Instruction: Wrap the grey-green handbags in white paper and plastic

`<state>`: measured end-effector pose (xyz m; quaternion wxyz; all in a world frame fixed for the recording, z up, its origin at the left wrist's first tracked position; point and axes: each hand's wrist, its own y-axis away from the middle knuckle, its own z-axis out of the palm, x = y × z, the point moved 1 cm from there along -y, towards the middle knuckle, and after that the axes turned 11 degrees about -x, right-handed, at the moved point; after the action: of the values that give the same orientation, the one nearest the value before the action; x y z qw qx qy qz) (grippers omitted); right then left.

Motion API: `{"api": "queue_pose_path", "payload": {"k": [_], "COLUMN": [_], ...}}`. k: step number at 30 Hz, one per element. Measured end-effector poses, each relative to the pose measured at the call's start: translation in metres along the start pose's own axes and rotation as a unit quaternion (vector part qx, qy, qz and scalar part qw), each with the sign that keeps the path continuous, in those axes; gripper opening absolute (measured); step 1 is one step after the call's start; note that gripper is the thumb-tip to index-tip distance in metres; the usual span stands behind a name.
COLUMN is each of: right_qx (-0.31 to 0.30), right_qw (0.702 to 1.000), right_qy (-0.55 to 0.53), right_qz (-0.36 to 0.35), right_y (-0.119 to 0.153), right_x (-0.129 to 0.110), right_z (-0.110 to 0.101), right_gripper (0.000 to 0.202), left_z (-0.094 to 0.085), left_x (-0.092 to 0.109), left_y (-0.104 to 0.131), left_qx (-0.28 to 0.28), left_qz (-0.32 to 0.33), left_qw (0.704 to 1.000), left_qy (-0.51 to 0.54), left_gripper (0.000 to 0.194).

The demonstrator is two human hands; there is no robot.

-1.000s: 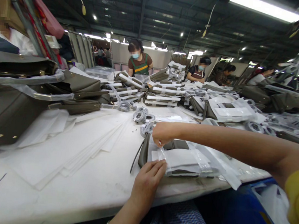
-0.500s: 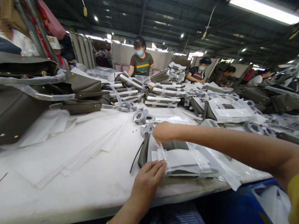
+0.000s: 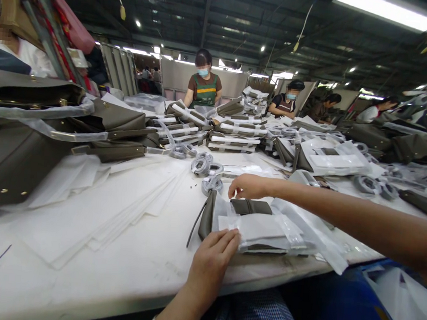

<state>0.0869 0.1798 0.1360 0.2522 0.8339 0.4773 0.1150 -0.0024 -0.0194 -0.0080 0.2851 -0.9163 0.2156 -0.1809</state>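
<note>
A white work table (image 3: 142,274), scuffed along its near edge, fills the lower part of the view, with sheets of paper (image 3: 95,214) fanned across its left half. Dark grey-brown bags (image 3: 20,161) are heaped at the left, a stack of more bags (image 3: 237,132) stands toward the back, and wrapped strap coils (image 3: 201,166) lie near the middle. Behind, in a large room with a dark beamed roof and a bright tube lamp (image 3: 386,10), a masked co-worker in a green apron (image 3: 205,90) is across the table. A blue container (image 3: 334,312) sits below the table's edge at the right. The bag being worked on (image 3: 250,207) lies flat at the near edge, white paper (image 3: 263,226) and clear tape (image 3: 293,230) over it. The left hand (image 3: 214,250) reaches up from below, fingers side by side upon the paper's near left part; its thumb is hidden, so whether it pinches cannot be told. The right forearm crosses from the right, and the right hand (image 3: 248,186) bends at the bag's far left corner, fingers curled downward; whether they grip anything is unclear.
</note>
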Motion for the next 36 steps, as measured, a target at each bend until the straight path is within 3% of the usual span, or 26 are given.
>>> {"api": "queue_pose_path", "payload": {"k": [4, 8, 16, 21, 23, 27, 36], "right_qx": [0.032, 0.038, 0.022, 0.070, 0.087, 0.109, 0.174], "right_qw": [0.998, 0.994, 0.987, 0.989, 0.989, 0.978, 0.955], "right_qy": [-0.058, -0.102, -0.161, -0.133, -0.114, -0.065, -0.118], "right_qz": [-0.015, -0.015, 0.000, 0.004, -0.032, -0.168, -0.209], "right_y": [-0.007, -0.017, -0.029, -0.023, -0.015, 0.004, 0.012], "right_x": [0.012, 0.020, 0.028, 0.023, 0.019, 0.013, 0.014], "right_z": [0.021, 0.033, 0.037, 0.034, 0.034, 0.042, 0.062], "right_gripper": [0.023, 0.031, 0.022, 0.014, 0.013, 0.023, 0.020], "left_z": [0.000, 0.000, 0.001, 0.000, -0.001, -0.002, -0.002], "left_x": [0.000, 0.000, 0.000, 0.000, 0.001, 0.001, 0.001], "left_y": [-0.001, 0.000, 0.000, 0.000, 0.000, 0.000, -0.001], "left_qx": [0.001, -0.005, -0.011, -0.013, -0.016, -0.021, -0.025], "left_qz": [-0.006, -0.011, -0.010, -0.015, -0.017, -0.019, -0.016], "left_qw": [1.000, 1.000, 1.000, 1.000, 1.000, 1.000, 1.000], "left_qy": [0.002, 0.007, -0.007, -0.004, -0.001, -0.003, -0.010], "left_gripper": [0.033, 0.033, 0.034, 0.033, 0.034, 0.034, 0.034]}}
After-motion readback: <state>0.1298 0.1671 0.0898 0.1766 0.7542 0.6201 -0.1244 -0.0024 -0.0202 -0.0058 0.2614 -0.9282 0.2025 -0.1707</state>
